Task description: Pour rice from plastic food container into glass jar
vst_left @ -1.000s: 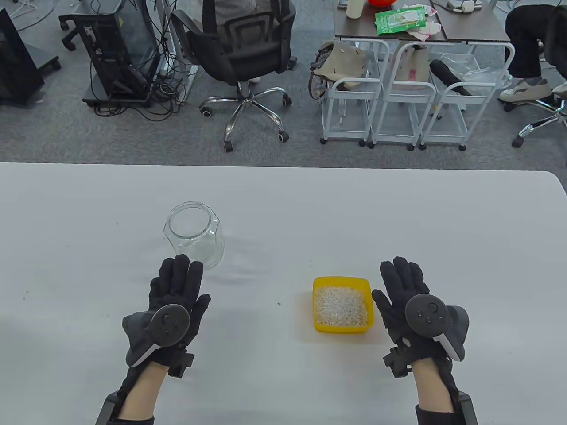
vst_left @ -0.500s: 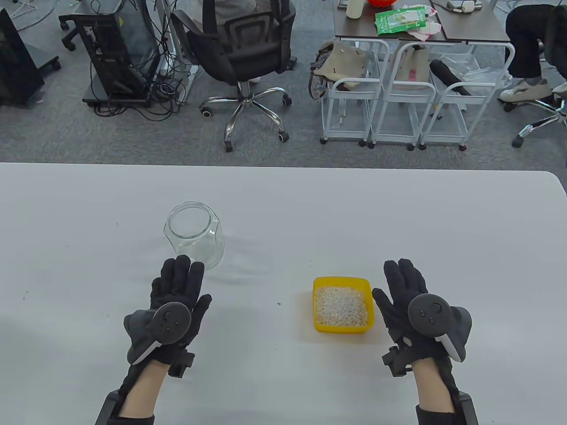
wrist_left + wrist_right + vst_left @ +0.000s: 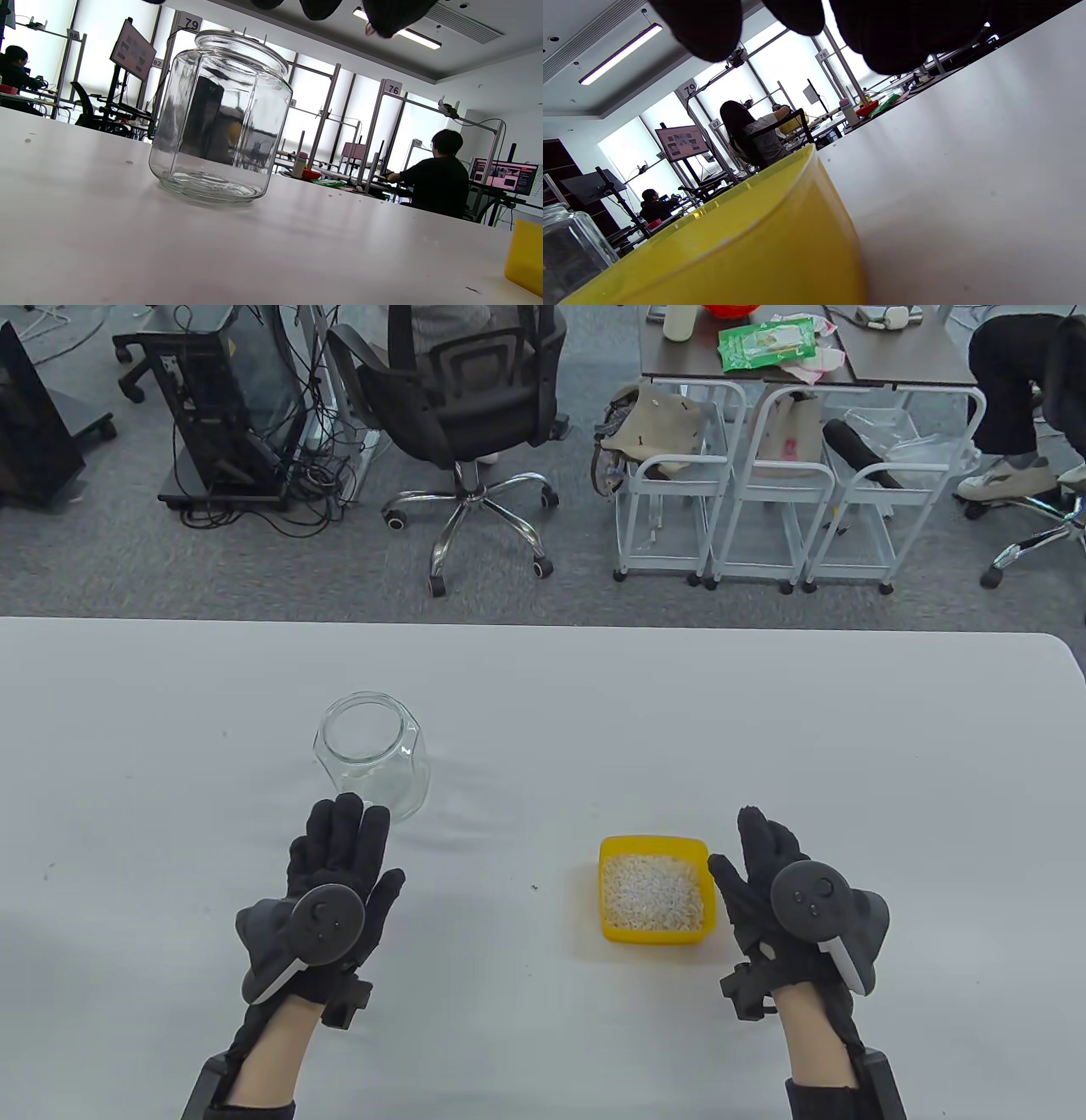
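Observation:
An empty clear glass jar (image 3: 373, 753) stands upright and lidless on the white table (image 3: 594, 712); it also shows in the left wrist view (image 3: 220, 118) and at the edge of the right wrist view (image 3: 568, 245). A yellow plastic container (image 3: 653, 891) filled with white rice (image 3: 652, 892) sits to its right; its wall fills the right wrist view (image 3: 746, 250). My left hand (image 3: 339, 857) lies flat and open just in front of the jar, holding nothing. My right hand (image 3: 764, 865) is open right beside the container's right side, holding nothing.
The table's far edge (image 3: 543, 623) borders a floor with an office chair (image 3: 467, 415), a computer stand (image 3: 229, 407) and white carts (image 3: 797, 475). A few dark specks (image 3: 534, 887) lie on the table.
My right hand has drawn slightly back and tilted, shifting a little left toward the container. My left hand and the jar have not moved.

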Demonstrator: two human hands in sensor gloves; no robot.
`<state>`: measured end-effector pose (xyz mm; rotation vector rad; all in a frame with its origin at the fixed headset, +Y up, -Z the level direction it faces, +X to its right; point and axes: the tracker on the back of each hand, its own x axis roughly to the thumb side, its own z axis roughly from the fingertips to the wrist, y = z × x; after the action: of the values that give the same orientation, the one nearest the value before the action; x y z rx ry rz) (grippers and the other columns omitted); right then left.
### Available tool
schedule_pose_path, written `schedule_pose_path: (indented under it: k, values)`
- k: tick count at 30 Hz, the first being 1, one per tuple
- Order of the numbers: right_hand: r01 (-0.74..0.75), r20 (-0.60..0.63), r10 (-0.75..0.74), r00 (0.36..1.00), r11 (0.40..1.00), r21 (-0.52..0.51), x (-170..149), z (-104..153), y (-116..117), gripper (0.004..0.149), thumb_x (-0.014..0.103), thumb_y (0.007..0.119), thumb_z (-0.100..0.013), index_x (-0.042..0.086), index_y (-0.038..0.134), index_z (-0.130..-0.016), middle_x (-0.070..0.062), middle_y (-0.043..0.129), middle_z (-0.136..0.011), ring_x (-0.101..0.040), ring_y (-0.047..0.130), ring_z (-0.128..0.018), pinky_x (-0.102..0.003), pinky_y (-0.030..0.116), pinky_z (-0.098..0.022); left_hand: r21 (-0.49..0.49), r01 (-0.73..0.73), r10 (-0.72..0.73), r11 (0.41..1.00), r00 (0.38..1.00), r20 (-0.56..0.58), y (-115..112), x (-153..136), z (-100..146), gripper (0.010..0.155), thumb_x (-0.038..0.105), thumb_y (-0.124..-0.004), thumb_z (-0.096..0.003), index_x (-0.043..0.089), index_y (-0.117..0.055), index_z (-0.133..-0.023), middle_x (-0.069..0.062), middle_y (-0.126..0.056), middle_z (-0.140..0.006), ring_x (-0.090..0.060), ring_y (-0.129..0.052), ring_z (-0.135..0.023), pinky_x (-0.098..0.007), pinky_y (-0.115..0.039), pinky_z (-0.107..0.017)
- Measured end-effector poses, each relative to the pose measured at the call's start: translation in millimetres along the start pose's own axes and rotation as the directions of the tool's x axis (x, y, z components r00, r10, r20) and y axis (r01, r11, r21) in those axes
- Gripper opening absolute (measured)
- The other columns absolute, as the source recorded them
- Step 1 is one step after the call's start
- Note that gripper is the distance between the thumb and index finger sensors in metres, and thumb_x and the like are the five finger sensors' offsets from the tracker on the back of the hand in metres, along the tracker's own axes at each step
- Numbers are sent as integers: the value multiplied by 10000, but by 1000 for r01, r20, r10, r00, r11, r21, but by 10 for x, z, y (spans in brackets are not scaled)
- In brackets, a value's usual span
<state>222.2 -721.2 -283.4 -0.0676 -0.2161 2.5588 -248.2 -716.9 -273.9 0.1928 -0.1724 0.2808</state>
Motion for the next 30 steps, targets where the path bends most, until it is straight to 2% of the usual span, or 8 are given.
schedule_pose_path:
  k: [2, 4, 10, 12, 15, 24, 30]
  values:
    - [-7, -25, 9, 1000, 998, 60, 1, -29, 81, 778, 438, 745, -565, 21, 421, -1137, -348, 589, -1022, -470, 833, -706, -536, 721, -477, -3, 2, -2, 1000, 1000, 1, -3, 4, 0, 676, 523, -543, -547, 305, -367, -1162, -89, -270, -1261, -379, -276, -1146, -624, -413, -784]
    - [-17, -42, 21, 999, 994, 109, -8, -53, 152, 794, 437, 746, -565, -1, 405, -1132, -356, 623, -991, -451, 867, -654, -522, 741, -441, -6, 4, -4, 1000, 1000, 1, -5, 8, 1, 676, 522, -543, -547, 306, -365, -1162, -89, -269, -1261, -378, -277, -1146, -624, -412, -783]
    - [-40, -91, 58, 994, 982, 182, -42, -102, 302, 756, 429, 750, -565, -29, 483, -1105, -361, 705, -917, -419, 910, -568, -498, 765, -382, -10, 4, -4, 1000, 1000, 3, -6, 14, 0, 677, 522, -544, -547, 304, -366, -1162, -91, -269, -1261, -380, -278, -1145, -625, -412, -783]
    - [-35, -99, 54, 994, 983, 180, -43, -113, 326, 682, 420, 756, -563, -18, 602, -1063, -355, 733, -896, -412, 919, -550, -495, 770, -369, -11, 3, -3, 1000, 1000, 4, -7, 15, -2, 676, 522, -545, -547, 306, -366, -1162, -92, -268, -1261, -381, -278, -1145, -624, -413, -783]
    - [-33, -118, 55, 992, 984, 177, -35, -124, 365, 604, 407, 759, -564, -5, 679, -998, -342, 762, -872, -405, 927, -524, -492, 775, -352, -15, 5, -5, 1000, 1000, 4, -10, 19, -3, 677, 522, -547, -547, 305, -366, -1162, -94, -273, -1260, -382, -280, -1145, -626, -414, -782]
    - [-65, -191, 97, 977, 984, 167, -14, -119, 494, 486, 338, 761, -564, -30, 686, -871, -346, 802, -809, -387, 950, -466, -484, 790, -303, -25, 22, -22, 999, 1000, 12, -10, 37, -6, 675, 522, -551, -546, 306, -377, -1161, -96, -281, -1261, -385, -290, -1144, -626, -425, -780]
    - [-37, -226, 74, 971, 986, 164, -1, -116, 512, 430, 287, 769, -555, -49, 693, -812, -340, 822, -781, -369, 976, -433, -466, 816, -270, -31, 18, -17, 999, 1000, 9, -10, 39, -6, 675, 522, -551, -546, 306, -376, -1161, -98, -285, -1261, -387, -296, -1143, -625, -428, -780]
